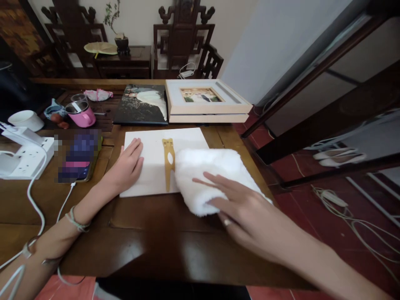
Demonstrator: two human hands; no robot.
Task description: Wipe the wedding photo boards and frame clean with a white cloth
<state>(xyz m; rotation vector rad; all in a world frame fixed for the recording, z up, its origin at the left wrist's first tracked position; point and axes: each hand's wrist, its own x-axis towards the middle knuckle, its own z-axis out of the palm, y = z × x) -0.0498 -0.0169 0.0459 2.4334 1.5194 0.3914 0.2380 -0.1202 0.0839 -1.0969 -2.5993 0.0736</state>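
Observation:
A flat white panel (150, 162) lies on the wooden table in front of me, with a narrow gold piece (169, 166) on its face. The gold piece has a small oval opening and tapers towards me. My left hand (129, 166) rests flat on the panel's left side, fingers stretched out. A fluffy white cloth (215, 164), bunched and folded, covers the panel's right part and hangs over its near edge. My right hand (240, 204) grips the cloth's near fold, some fingers lying over it; the thumb side is partly hidden.
Behind the panel lie a dark photo panel (140, 104) and pale framed pictures (209, 106). At left are a power strip (31, 158), a charging phone (79, 156), a pink mug (80, 114) and a white cup (26, 121). White cables cross the left side.

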